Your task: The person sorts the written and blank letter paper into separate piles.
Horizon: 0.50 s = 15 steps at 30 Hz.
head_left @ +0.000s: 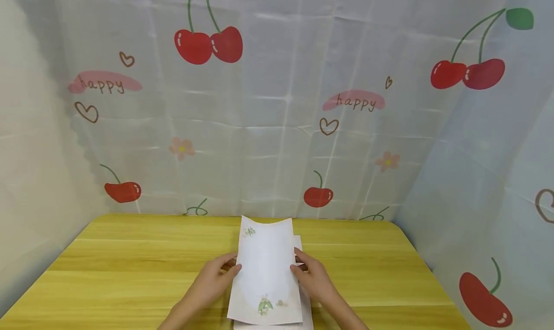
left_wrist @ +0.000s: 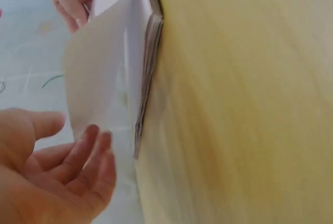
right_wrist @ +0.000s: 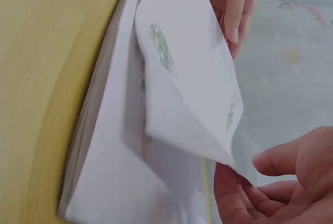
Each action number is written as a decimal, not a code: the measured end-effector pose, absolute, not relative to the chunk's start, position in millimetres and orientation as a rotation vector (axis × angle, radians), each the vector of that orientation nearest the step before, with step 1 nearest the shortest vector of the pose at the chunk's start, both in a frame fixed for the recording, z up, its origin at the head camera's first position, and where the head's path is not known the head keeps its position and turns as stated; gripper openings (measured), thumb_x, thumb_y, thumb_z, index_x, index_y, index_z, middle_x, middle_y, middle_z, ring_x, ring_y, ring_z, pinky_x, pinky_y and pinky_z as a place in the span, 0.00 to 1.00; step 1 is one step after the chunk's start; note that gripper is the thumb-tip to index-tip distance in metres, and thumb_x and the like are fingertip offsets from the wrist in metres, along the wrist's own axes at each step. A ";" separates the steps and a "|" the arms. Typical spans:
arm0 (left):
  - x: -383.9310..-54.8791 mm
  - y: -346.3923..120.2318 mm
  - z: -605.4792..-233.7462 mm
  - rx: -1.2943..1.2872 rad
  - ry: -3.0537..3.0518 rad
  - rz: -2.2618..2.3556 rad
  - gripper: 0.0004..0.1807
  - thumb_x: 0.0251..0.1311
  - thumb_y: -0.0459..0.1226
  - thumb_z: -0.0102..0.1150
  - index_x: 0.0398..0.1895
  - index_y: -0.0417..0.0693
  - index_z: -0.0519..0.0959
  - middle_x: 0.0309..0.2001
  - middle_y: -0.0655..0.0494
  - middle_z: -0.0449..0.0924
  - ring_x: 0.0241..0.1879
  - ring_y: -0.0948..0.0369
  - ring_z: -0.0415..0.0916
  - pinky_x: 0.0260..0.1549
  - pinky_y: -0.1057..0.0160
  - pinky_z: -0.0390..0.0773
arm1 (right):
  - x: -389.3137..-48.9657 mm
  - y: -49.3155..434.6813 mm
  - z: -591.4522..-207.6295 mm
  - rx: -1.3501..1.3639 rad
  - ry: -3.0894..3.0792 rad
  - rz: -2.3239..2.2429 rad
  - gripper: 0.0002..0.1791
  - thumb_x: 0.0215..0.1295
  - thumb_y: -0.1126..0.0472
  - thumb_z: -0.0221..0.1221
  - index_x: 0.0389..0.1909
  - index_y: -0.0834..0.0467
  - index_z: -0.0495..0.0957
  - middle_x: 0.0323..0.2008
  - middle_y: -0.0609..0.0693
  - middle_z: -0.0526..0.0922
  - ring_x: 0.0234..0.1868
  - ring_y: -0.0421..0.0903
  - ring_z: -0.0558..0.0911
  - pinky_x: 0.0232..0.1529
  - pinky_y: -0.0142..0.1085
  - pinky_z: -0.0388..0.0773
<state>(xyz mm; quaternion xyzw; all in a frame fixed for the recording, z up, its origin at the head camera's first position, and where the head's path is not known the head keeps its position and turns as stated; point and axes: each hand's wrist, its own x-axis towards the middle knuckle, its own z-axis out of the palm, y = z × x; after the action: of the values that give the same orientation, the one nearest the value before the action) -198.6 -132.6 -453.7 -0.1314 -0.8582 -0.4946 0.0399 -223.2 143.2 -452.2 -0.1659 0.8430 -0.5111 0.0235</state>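
A sheet of paper [head_left: 266, 267] with printed green sprigs is raised above a thick stack of paper [head_left: 306, 303] on the table. My left hand [head_left: 214, 277] holds the sheet's left edge, its thumb at the front and its fingers partly hidden behind. At the opposite edge, my right hand [head_left: 317, 279] holds the sheet in the same way. The right wrist view shows the sheet [right_wrist: 192, 73] bowed, its lower corner by the right fingers. In the left wrist view, the layered side of the stack [left_wrist: 148, 73] shows beneath the sheet.
The yellow wood-grain table [head_left: 143, 267] extends to both sides of the stack. Behind it hangs a pale curtain [head_left: 259, 171] printed with cherries, hearts and flowers, which continues along the right side. A plain pale wall [head_left: 39, 176] stands at the left.
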 end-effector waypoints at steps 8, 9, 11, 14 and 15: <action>-189.6 -173.4 -442.4 -0.096 -2.557 -1.631 0.19 0.67 0.30 0.58 0.60 0.32 0.76 0.35 0.54 0.81 0.33 0.58 0.76 0.26 0.64 0.78 | -226.9 100.4 -443.9 -0.362 2.359 -1.741 0.35 0.70 0.61 0.59 0.72 0.71 0.58 0.52 0.61 0.77 0.42 0.47 0.77 0.39 0.42 0.80; -188.1 -180.0 -442.0 -0.060 -2.557 -1.632 0.19 0.67 0.30 0.58 0.60 0.32 0.76 0.35 0.53 0.80 0.33 0.58 0.76 0.26 0.63 0.79 | -226.9 93.7 -443.5 -0.363 2.342 -1.737 0.36 0.70 0.60 0.59 0.73 0.70 0.57 0.52 0.60 0.76 0.42 0.47 0.77 0.39 0.42 0.79; -184.0 -193.5 -441.6 0.008 -2.560 -1.621 0.19 0.67 0.30 0.58 0.60 0.33 0.77 0.35 0.53 0.80 0.33 0.58 0.76 0.28 0.63 0.80 | -225.7 79.3 -443.0 -0.386 2.325 -1.736 0.37 0.69 0.60 0.60 0.73 0.70 0.57 0.51 0.59 0.76 0.41 0.46 0.77 0.38 0.41 0.79; -176.5 -213.8 -442.2 0.083 -2.587 -1.571 0.19 0.67 0.29 0.58 0.60 0.32 0.77 0.36 0.52 0.81 0.34 0.58 0.77 0.29 0.63 0.81 | -223.8 56.6 -446.2 -0.426 2.313 -1.731 0.38 0.68 0.61 0.61 0.73 0.69 0.56 0.48 0.56 0.75 0.38 0.45 0.75 0.34 0.36 0.76; -174.1 -220.4 -442.6 0.106 -2.599 -1.555 0.19 0.67 0.29 0.58 0.60 0.32 0.77 0.36 0.52 0.81 0.34 0.59 0.78 0.29 0.63 0.81 | -222.6 49.4 -447.5 -0.432 2.303 -1.731 0.39 0.67 0.62 0.62 0.74 0.69 0.56 0.48 0.55 0.74 0.37 0.45 0.73 0.32 0.35 0.75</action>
<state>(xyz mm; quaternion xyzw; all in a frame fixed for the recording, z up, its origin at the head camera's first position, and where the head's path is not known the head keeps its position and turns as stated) -174.1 -220.4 -442.6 0.0348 -0.8562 -0.5124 0.0554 -222.6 49.4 -447.5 -0.1473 0.7854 -0.5903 0.1139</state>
